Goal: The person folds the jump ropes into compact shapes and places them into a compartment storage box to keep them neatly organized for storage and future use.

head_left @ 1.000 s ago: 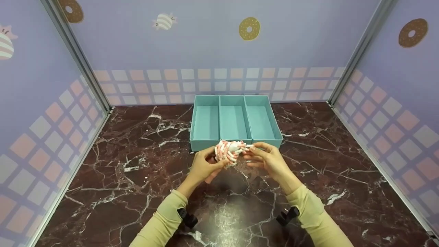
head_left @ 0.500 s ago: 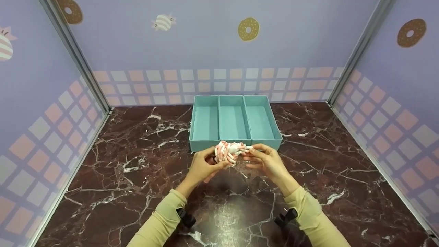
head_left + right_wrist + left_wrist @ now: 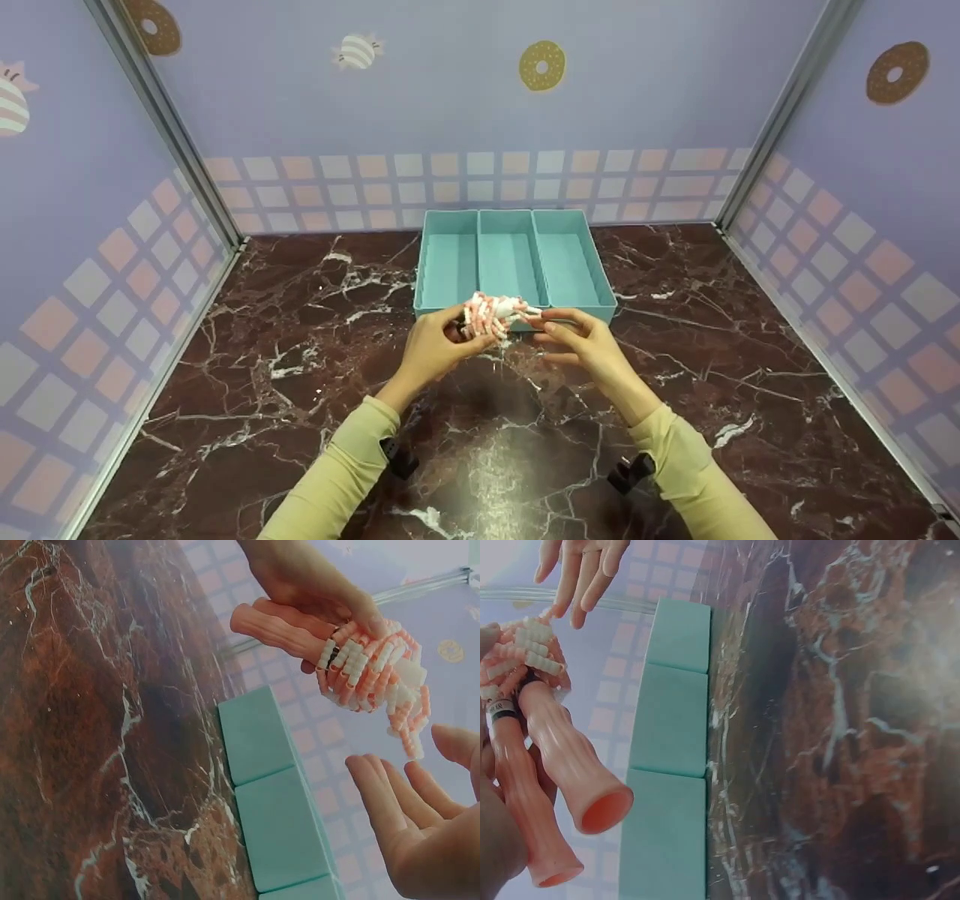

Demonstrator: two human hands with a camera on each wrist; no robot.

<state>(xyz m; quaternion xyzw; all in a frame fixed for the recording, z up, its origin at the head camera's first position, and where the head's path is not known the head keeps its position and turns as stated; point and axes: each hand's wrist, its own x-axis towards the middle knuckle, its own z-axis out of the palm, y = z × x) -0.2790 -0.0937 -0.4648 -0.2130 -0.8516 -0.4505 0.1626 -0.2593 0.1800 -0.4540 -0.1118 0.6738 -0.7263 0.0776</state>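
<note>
A skipping rope with pink and white beads (image 3: 486, 315) is bundled up in the air, overlapping the front of the teal box in the head view. My left hand (image 3: 431, 349) grips the bundle from the left. Two pink hollow handles (image 3: 574, 757) stick out of it, side by side, in the left wrist view. My right hand (image 3: 589, 349) is at the bundle's right end, fingers spread and fairly straight. In the right wrist view the beaded tip (image 3: 409, 739) hangs right by the fingertips of that hand (image 3: 427, 832), between thumb and fingers.
A teal box (image 3: 514, 259) with three bare compartments stands at the back of the dark red marbled table (image 3: 300, 420). Lilac patterned walls (image 3: 450, 90) enclose the back and both sides. Each wrist carries a black camera mount (image 3: 630, 472).
My left hand and the skipping rope have risen slightly and shifted left in the head view. The fingers of my right hand, which pinched the rope's tip before, have loosened.
</note>
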